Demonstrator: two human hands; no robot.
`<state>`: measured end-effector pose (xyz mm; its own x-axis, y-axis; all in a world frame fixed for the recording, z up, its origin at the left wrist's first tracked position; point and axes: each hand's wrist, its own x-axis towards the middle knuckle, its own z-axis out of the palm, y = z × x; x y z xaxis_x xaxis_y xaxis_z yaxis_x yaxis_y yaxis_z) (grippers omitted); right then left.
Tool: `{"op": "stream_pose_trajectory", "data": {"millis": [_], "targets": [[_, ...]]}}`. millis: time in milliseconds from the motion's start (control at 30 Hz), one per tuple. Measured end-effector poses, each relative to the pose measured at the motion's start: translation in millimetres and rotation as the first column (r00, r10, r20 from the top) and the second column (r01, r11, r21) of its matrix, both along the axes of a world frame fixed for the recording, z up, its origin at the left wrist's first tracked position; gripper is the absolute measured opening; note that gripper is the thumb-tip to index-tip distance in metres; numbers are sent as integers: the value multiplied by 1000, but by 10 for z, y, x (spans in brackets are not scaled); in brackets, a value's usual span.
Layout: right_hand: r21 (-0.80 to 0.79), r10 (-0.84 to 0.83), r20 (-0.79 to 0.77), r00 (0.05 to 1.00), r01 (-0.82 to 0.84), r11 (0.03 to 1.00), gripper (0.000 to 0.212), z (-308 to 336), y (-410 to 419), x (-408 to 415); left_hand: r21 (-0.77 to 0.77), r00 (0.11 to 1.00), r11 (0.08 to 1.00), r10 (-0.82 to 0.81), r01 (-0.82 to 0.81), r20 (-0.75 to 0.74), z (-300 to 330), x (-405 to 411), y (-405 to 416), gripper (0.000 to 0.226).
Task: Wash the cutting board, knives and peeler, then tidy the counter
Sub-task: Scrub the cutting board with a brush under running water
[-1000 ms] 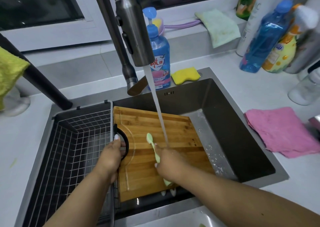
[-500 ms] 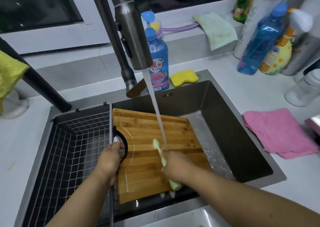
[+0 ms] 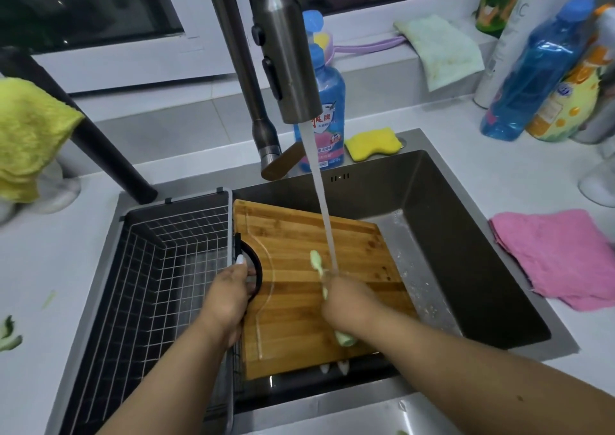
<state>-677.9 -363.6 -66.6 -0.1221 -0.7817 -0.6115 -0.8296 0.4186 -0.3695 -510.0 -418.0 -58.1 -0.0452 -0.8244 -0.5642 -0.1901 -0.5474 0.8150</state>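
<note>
Left hand (image 3: 229,296) grips cutting board (image 3: 299,308) handle; right hand (image 3: 346,301) holds green peeler (image 3: 317,265) under tap stream (image 3: 324,215).

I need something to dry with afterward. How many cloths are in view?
3: a yellow cloth draped at far left, a pale green cloth on the windowsill, a pink cloth on the counter at right. Others may lie out of frame.

Dark window (image 3: 100,5) above a white counter (image 3: 40,268), dim light.

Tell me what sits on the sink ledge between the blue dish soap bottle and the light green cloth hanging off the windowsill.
In the head view, a yellow sponge lies on the sink's back ledge, right of the blue dish soap bottle and below-left of the light green cloth.
</note>
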Motion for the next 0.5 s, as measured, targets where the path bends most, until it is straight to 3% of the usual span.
{"op": "stream_pose_trajectory", "data": {"millis": [100,200,267,333,433,500], "targets": [[-89,112,63,992,-106,990,62,103,4,184,-19,998,999,31,-32,-49,15,2,33,33],[-104,-7,118,993,19,994,60,204,11,114,-102,997,993,45,-52,-66,34,28,88,26],[-181,-76,244,967,122,976,58,322,65,185,-174,999,985,0,-9,-50,35,75,99,20],[-316,-77,352,933,196,928,54,437,85,356,-193,994,981,-53,34,-99,34,109,108,47],[-462,-47,353,934,218,860,41,505,8,623,-170,965,980,-139,101,-223,37,144,129,85],[-484,-10,342,940,186,855,40,531,-61,743,-129,943,989,-112,75,-314,49,187,124,79]]}}
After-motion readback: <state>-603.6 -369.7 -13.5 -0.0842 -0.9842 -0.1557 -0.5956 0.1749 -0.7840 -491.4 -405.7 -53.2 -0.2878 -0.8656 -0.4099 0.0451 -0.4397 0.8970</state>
